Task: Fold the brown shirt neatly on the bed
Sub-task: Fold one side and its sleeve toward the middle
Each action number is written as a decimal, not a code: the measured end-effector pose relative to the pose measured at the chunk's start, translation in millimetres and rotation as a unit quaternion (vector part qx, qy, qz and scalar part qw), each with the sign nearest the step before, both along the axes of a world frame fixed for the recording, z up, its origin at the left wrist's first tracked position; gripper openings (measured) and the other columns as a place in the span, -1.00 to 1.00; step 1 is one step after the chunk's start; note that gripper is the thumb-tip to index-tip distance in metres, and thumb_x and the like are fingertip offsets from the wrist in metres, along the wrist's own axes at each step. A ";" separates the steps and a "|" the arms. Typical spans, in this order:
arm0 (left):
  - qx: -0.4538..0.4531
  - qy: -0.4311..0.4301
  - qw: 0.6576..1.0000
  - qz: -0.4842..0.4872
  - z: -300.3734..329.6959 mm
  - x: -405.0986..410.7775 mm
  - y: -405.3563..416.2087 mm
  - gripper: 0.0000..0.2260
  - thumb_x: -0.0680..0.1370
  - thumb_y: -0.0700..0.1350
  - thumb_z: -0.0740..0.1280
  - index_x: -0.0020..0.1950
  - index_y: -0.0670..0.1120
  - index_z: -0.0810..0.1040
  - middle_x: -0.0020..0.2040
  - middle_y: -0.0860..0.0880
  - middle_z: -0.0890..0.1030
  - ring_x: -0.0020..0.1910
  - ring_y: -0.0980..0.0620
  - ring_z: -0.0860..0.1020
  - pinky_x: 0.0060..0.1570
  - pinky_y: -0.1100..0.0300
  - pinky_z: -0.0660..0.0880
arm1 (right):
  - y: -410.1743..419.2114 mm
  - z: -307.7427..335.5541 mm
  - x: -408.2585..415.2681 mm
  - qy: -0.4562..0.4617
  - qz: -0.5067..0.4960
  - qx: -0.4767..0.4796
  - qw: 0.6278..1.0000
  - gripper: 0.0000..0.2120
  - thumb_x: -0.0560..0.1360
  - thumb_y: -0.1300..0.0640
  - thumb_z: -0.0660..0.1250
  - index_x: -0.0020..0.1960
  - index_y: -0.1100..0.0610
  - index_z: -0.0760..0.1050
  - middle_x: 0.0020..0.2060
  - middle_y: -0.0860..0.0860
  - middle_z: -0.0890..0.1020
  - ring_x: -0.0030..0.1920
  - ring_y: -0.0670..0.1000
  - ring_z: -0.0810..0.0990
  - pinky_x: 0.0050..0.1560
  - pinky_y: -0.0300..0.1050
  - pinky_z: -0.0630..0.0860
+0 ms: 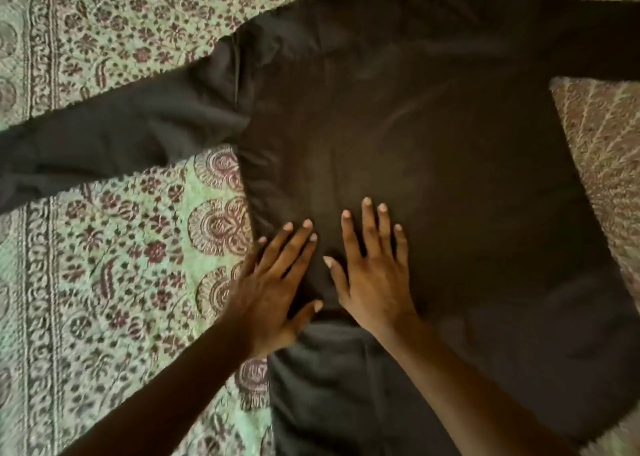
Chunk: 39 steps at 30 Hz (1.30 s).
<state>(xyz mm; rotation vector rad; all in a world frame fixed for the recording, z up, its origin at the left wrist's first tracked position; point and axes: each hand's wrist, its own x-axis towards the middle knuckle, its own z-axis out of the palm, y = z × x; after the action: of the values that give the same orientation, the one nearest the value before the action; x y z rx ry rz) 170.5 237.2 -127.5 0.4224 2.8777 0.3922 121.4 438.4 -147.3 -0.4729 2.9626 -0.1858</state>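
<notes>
Two hands lie flat on one brown shirt [415,137], which is spread across the bed [114,254] with its body in the middle of the view and its hem end toward us. Our left hand [277,282] presses the cloth close to the shirt's left side edge, fingers straight and spread; our right hand [374,268] sits just beside it, further onto the body, fingers likewise straight. Neither grip is closed on anything: both are open palms bearing down, pinching no fabric.

We count two long sleeves. One sleeve [114,144] runs out to the left over the patterned bedspread; the other sleeve [595,36] reaches toward the upper right corner and past the frame. Below our hands the cloth looks a shade greyer and more rumpled; we cannot tell whether that is the shirt's lower part turned over or a separate layer.

We judge the shirt to be light, thin and quite limp. It will sag and crease wherever it is lifted, and it may drag on the textured bedspread instead of sliding cleanly. Soft ripples show near the left armpit. For the first fold we would take hold at a shoulder seam and at the hem on the same side, keeping that edge taut, and carry each sleeve by its cuff.
</notes>
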 end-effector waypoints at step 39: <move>-0.031 -0.023 0.999 0.016 0.2 167.2 28.1 -0.31 0.64 0.28 0.04 0.70 0.02 -0.02 0.71 -0.08 -0.10 0.68 -0.13 -0.09 0.58 -0.24 0.03 | 29.3 37.0 257.5 0.058 -0.007 -0.100 0.993 -0.60 0.66 0.02 0.21 0.40 0.18 0.55 0.46 0.16 0.52 0.45 0.17 0.51 0.40 0.23 0.44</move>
<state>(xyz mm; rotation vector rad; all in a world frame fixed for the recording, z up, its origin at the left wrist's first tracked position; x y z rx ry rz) 337.7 265.2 -127.3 0.3540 2.8471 0.3127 378.9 467.7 -110.3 -0.5029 3.0754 -0.4746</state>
